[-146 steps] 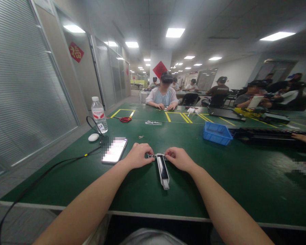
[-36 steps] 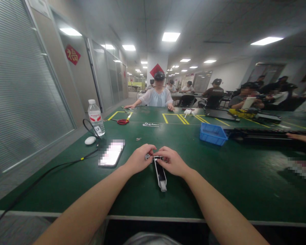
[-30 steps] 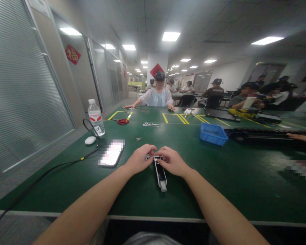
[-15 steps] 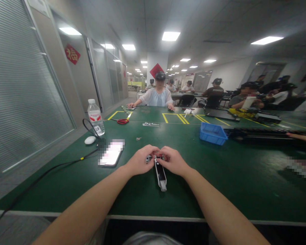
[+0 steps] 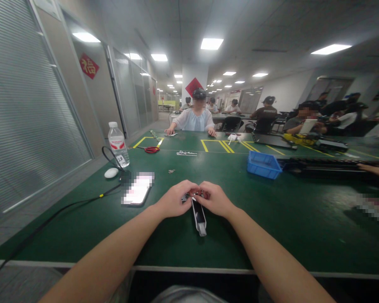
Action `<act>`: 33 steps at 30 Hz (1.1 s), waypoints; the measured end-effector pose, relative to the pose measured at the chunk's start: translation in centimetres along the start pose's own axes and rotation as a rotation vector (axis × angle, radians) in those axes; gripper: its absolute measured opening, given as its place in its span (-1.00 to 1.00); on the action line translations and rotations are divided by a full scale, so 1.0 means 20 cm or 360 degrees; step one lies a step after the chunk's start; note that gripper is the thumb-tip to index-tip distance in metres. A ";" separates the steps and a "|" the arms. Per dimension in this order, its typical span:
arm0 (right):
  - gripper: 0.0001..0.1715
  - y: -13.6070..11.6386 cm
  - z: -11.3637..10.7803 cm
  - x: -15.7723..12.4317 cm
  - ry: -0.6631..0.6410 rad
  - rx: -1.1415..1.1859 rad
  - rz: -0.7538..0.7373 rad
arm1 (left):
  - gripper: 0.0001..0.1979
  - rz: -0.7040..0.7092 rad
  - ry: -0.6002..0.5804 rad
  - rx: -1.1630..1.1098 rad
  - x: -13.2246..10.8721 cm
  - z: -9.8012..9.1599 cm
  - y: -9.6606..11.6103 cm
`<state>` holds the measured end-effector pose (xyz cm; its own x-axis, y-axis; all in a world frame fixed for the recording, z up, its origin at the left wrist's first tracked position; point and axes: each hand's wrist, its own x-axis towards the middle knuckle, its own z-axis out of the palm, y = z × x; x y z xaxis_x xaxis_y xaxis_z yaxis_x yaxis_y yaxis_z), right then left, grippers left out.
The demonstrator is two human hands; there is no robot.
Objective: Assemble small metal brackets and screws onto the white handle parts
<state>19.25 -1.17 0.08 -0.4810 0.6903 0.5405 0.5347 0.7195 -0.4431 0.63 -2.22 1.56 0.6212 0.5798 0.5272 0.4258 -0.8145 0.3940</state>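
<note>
I have the left hand and the right hand bent toward each other, fingertips close together over the far end of a slim white-framed device. The left thumb and fingers are closed on a small grey part at that end. The right thumb touches the device's far end; the other right fingers curl behind, and I cannot tell whether they grip anything. The device lies on the green table, dark face up, its pale tip running out from between the hands toward my side.

Near the left hand, to its left, I see a lit phone; farther left are a white oval object and a water bottle. Beyond the hands lie small metal bits, then silvery parts. A blue bin sits beyond the right hand, off to its right. Straight past the hands, a person sits across the table.
</note>
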 end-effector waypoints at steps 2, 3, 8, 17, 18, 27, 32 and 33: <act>-0.91 0.01 -0.01 0.00 0.0006 0.0001 0.0004 | -0.68 -0.0022 -0.0010 0.0022 0.00 0.00 0.00; -0.93 0.02 -0.01 0.00 0.0017 -0.0001 0.0014 | -0.70 -0.0035 -0.0005 0.0045 0.00 0.00 -0.01; -0.92 0.09 -0.04 0.00 0.0058 -0.0091 0.0216 | -0.75 -0.0187 0.0073 0.0258 0.00 -0.01 -0.06; -0.88 0.16 -0.04 -0.01 -0.0077 -0.0186 0.0424 | -0.83 -0.0432 -0.0172 0.0477 -0.01 -0.02 -0.12; -0.87 0.16 -0.03 -0.01 -0.0085 -0.0184 0.0416 | -0.84 -0.0439 -0.0197 0.0485 -0.01 -0.02 -0.11; -0.85 0.17 -0.03 -0.02 -0.0145 -0.0129 0.0425 | -0.85 -0.0459 -0.0214 0.0525 -0.01 -0.03 -0.09; -0.85 0.16 -0.03 -0.01 -0.0182 -0.0150 0.0451 | -0.86 -0.0455 -0.0222 0.0538 -0.01 -0.03 -0.09; -0.86 0.16 -0.03 -0.01 -0.0186 -0.0158 0.0454 | -0.87 -0.0448 -0.0219 0.0535 -0.01 -0.03 -0.09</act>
<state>21.57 0.88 -0.99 -0.3753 0.8714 0.3160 0.7218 0.4887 -0.4902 -0.66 -0.94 1.24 0.5230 0.7897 0.3207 0.7661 -0.6004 0.2293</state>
